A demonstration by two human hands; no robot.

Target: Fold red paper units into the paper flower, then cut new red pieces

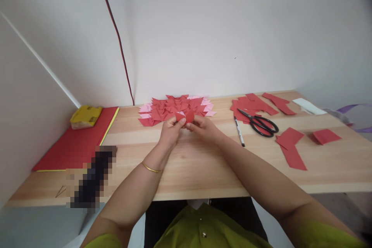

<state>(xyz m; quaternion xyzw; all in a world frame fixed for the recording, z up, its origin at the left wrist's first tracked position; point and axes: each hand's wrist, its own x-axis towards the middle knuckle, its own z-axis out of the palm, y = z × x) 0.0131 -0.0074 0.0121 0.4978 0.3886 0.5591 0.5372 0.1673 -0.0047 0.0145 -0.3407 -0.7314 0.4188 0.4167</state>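
A small piece of folded red paper is held up above the table between my two hands. My left hand pinches its left side, with thumb in front. On the right side my right hand grips it between thumb and fingers. Both thumbs almost meet at its lower middle. Just behind the hands lies a pile of folded red and pink paper pieces, their pointed tips sticking out. The fingers behind the paper are partly hidden.
Right of my hands lie a marker, black-handled scissors, cut red paper pieces and a white strip. At left, a yellow packet rests on red sheets, near a blurred dark object. A wall stands behind the table.
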